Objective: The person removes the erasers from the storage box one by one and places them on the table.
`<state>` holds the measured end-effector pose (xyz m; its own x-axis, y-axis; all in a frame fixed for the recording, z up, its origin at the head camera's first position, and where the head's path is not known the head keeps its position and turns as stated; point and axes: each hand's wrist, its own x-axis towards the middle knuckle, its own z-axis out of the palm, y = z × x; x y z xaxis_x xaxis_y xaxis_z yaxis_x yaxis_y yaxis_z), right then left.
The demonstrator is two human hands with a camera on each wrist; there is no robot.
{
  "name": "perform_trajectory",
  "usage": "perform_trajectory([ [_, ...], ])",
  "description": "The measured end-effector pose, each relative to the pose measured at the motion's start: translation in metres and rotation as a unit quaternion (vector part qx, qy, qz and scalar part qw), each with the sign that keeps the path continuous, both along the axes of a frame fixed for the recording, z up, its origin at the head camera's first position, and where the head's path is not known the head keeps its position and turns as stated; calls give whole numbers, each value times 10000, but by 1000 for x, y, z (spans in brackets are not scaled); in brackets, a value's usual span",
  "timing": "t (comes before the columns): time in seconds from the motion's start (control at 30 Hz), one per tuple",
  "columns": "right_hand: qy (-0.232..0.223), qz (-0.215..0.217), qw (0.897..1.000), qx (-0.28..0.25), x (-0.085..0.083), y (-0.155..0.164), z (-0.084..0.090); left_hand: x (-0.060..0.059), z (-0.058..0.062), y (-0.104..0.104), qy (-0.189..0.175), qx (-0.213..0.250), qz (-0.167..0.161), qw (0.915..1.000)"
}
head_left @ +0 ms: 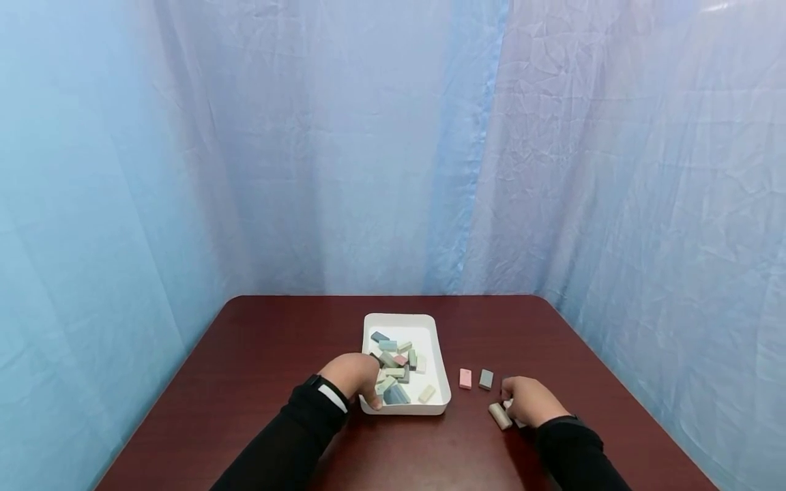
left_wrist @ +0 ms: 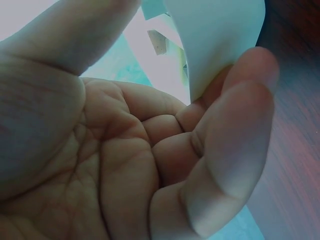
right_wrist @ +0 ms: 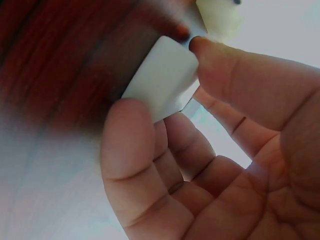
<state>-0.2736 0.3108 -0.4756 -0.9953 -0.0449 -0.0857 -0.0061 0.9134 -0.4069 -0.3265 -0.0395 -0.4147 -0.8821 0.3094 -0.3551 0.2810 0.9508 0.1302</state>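
Note:
My left hand (head_left: 353, 376) grips the left side of a white rectangular tray (head_left: 442, 399), near its front corner. In the left wrist view the fingers curl about the tray's white wall (left_wrist: 220, 40). Small pastel rectangular tiles (head_left: 395, 394) in green, blue, white and pink lie jumbled inside the tray. Off to the right, my right hand (head_left: 534, 401) reaches down to the table and pinches a white tile (right_wrist: 167, 75) between thumb and fingers. A beige block (head_left: 500, 416) lies beside the fingertips.
Between the tray and the right hand, a pink tile (head_left: 465, 378) and a grey-green tile (head_left: 486, 379) lie on the dark red-brown table (head_left: 295, 334). Pale blue curtains (head_left: 381, 150) hang behind the table and along both sides.

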Motion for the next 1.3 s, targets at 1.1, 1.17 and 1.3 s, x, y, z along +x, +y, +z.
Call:
perform_trajectory([
  [1.1, 653, 368, 9957, 540, 17, -77, 66, -3, 0, 1, 84, -95, -135, 9998],
  [1.17, 756, 484, 9950, 447, 17, -88, 69, -3, 0, 1, 106, -157, -170, 9997],
  [1.3, 880, 952, 9912, 271, 16, -111, 68, -3, 0, 0, 161, -277, -208, 9993],
])
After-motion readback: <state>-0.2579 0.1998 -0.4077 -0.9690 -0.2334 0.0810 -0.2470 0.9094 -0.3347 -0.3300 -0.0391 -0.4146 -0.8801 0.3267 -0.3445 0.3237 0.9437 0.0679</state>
